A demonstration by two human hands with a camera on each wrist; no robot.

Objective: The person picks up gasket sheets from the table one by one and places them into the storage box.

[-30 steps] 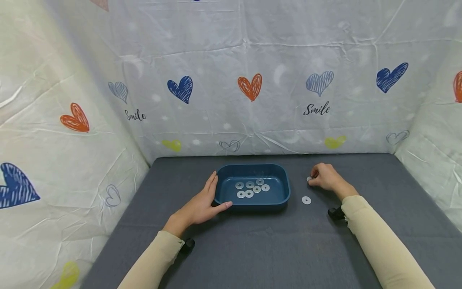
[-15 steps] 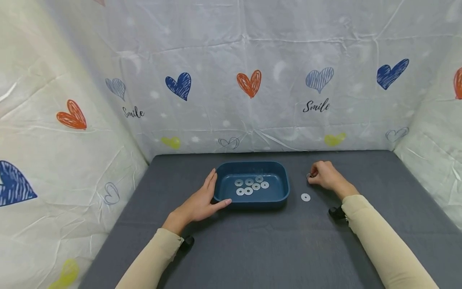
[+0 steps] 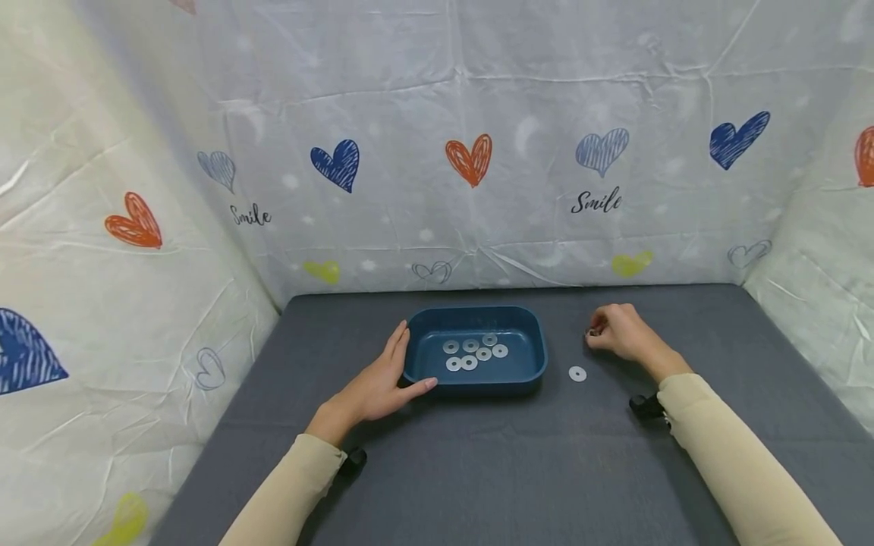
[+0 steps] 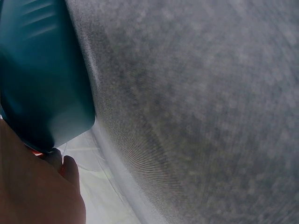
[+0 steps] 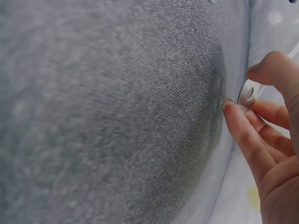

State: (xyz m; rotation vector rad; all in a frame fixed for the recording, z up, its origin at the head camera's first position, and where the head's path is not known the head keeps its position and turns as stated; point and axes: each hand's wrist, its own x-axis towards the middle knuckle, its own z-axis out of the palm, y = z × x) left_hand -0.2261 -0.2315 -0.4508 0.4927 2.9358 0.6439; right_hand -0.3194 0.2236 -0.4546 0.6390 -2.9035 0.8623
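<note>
My left hand [image 3: 378, 388] rests against the left end of a blue rectangular tray [image 3: 522, 369], fingers straight along its side and thumb by the front rim. Seen from the left wrist, the fingers reach the corner of the tray wall [image 4: 46, 79]. Several flat metal washers [image 3: 448, 364] lie spread inside. To the right of the tray, my right hand [image 3: 621, 334] pinches another washer [image 5: 243, 94], held on edge with its hole showing in the right wrist view; in the head view the fingers mostly hide it. One loose washer [image 3: 572, 375] lies flat on the table between tray and right hand.
Dark grey cloth covers the table [image 3: 478, 470]. A pale sheet [image 3: 389, 205] printed with hearts hangs behind it and along both sides. Small black devices [image 3: 645, 407] are strapped at both wrists.
My right hand and wrist have shifted slightly right, and the pinched washer has turned so that less of it shows. The left hand stays on the tray.
</note>
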